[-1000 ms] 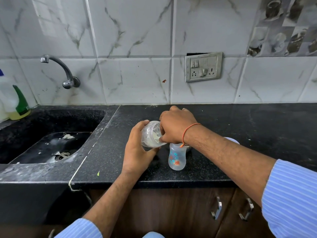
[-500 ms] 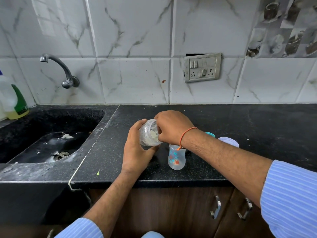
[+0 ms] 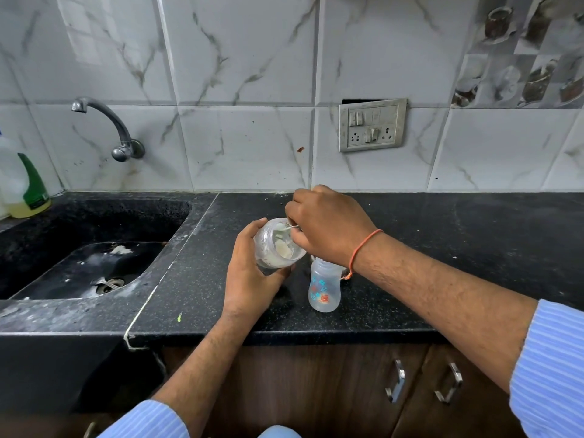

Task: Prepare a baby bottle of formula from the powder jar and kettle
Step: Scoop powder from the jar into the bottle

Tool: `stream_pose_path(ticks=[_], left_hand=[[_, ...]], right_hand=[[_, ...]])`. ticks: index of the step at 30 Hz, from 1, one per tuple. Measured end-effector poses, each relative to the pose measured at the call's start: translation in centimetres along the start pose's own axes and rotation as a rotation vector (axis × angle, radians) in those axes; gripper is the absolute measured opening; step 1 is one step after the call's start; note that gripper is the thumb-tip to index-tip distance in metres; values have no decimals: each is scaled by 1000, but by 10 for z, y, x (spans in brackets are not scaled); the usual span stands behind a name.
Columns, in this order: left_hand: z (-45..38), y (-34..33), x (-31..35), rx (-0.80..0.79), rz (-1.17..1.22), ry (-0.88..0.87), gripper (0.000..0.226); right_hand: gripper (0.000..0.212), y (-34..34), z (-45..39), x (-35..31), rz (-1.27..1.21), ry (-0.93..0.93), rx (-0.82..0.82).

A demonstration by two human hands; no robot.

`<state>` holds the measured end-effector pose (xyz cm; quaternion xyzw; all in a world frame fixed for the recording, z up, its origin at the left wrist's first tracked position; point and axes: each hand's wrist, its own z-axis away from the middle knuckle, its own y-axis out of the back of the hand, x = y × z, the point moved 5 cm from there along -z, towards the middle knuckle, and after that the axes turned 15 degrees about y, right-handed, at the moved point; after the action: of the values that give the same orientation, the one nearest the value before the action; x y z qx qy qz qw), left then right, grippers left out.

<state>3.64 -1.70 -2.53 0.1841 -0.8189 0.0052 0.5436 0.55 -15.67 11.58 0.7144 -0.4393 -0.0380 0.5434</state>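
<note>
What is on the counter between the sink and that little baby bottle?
In the head view, the left hand holds the tilted powder jar above that stretch. Under them, between the sink and baby bottle, the counter looks bare.

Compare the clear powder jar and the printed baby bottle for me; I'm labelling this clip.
The clear plastic powder jar is held tilted off the counter by the left hand; the translucent baby bottle stands upright on the black counter. The jar holds pale powder; the bottle looks empty. Both are uncapped.
</note>
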Motion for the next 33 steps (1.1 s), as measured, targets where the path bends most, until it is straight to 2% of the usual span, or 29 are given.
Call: stream_pose_path(ticks=[3, 8, 12, 20, 24, 33], left_hand=[[0, 1, 1, 1, -4, 0, 95], [2, 0, 4, -3, -6, -20, 94], [2, 1, 4, 0, -23, -29, 94], [2, 0, 5, 10, -59, -65, 96], [1, -1, 4, 12, -102, -98, 96], [-1, -3, 2, -29, -108, -54, 95]], right_hand=[[13, 1, 2, 4, -26, -32, -58], [20, -2, 5, 8, -135, -80, -100], [29, -8, 8, 7, -82, -109, -109], [27, -24, 14, 7, -83, -148, -170], [21, -32, 13, 9, -209, -207, -200], [8, -43, 6, 22, -657, -345, -201]])
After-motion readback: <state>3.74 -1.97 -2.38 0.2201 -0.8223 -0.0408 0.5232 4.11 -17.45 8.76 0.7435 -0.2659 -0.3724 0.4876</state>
